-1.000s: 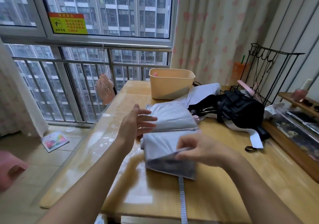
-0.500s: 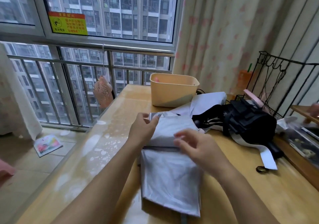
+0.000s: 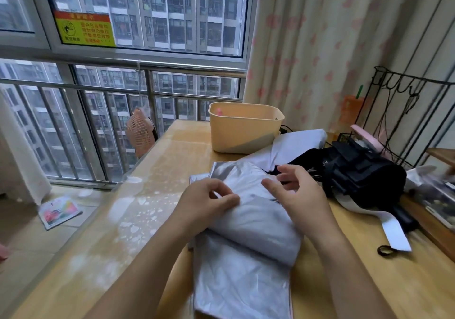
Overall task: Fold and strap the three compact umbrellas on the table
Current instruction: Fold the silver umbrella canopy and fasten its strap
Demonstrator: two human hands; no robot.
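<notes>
A silver-grey umbrella (image 3: 248, 264) lies flattened on the wooden table (image 3: 369, 281) right in front of me, its upper part bunched into a soft roll. My left hand (image 3: 209, 200) sits on the left end of that roll, fingers curled and pinching a fold of the fabric. My right hand (image 3: 298, 193) rests on the roll's right end with fingers loosely spread, holding nothing. A black umbrella (image 3: 359, 173) with a white strap (image 3: 394, 232) lies to the right. A pale lavender umbrella (image 3: 298, 141) lies behind, partly under the black one.
A yellow plastic basket (image 3: 243, 131) stands at the back of the table. A black hair tie (image 3: 385, 251) lies near the strap's end. A black wire rack (image 3: 408, 112) and a cluttered shelf fill the right side. A small pink fan (image 3: 140, 131) hangs off the table's left edge.
The grey fabric's upper part has been gathered toward me into a roll. My left hand came back from the far edge onto it; my right hand shifted right and spread its fingers.
</notes>
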